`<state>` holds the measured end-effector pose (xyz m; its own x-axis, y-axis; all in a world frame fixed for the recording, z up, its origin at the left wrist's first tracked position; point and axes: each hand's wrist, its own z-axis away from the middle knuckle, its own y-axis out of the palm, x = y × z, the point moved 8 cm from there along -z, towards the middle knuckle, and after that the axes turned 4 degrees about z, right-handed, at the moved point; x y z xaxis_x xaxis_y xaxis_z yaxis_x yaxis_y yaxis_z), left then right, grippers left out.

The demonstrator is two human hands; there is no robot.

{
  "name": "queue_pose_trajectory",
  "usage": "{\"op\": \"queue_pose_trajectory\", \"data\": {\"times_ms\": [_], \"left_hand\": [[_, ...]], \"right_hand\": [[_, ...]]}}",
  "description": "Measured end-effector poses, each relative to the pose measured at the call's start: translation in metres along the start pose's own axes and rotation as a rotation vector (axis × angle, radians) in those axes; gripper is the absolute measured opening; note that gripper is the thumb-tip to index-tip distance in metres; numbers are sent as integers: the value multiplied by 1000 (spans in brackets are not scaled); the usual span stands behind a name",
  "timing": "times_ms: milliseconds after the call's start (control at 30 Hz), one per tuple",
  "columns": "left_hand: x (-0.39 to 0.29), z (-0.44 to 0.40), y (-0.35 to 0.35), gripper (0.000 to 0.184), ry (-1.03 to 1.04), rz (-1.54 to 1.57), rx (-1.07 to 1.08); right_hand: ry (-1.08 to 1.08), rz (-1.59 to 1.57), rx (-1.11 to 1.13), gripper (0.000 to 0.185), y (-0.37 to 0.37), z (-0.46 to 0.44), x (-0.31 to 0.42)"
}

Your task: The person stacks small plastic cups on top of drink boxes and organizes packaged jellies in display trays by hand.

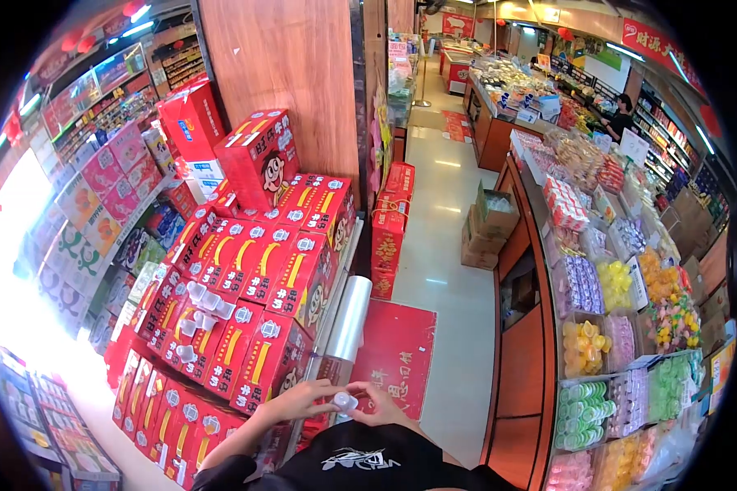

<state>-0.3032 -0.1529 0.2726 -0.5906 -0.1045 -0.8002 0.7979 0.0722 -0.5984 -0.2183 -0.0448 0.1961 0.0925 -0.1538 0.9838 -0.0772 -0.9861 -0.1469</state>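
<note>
Between left hand (307, 400) and right hand (378, 404), fingers of both curled, pinching: one small, whitish, translucent, cup-like plastic piece (345, 401), long axis unclear, equally near each. Beyond the hands: one clear, cylindrical plastic-film roll (350, 319).

We have stacked boxes (241, 258) to our left, a roll (353, 315) just right of them, a mat (401, 348) on the floor (458, 327) ahead, and sweets (585, 348) on a counter (519, 446) to our right.

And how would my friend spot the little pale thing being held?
Find the stacked red boxes, then look lower right, toward the black shirt. Between left hand and right hand is the little pale thing, held, unlike pale pieces lying on boxes.
</note>
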Motion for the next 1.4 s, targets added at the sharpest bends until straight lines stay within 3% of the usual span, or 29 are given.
{"op": "queue_pose_trajectory", "data": {"times_ms": [200, 467, 667, 733, 1133, 1333, 1400], "left_hand": [[-7, -2, 17, 41, -50, 3, -140], [-16, -37, 54, 51, -113, 184, -254], [-33, -102, 78, 46, -86, 195, -118], [-46, -127, 82, 43, 21, 191, -146], [-67, -245, 123, 42, 180, 206, 263], [-96, -299, 129, 41, 477, 248, 326], [-101, -314, 127, 40, 415, 228, 409]], "right_hand": [[25, -80, 106, 66, -11, 3, 8], [-13, -235, 37, 66, -47, 23, -6], [43, -284, -183, 68, -93, 65, -28], [13, -391, -298, 71, -110, 81, -38], [-35, -246, -791, 62, -191, 135, -33], [-91, -161, -1025, 57, -219, 148, -15], [-101, -125, -1072, 55, -227, 146, -17]]}}
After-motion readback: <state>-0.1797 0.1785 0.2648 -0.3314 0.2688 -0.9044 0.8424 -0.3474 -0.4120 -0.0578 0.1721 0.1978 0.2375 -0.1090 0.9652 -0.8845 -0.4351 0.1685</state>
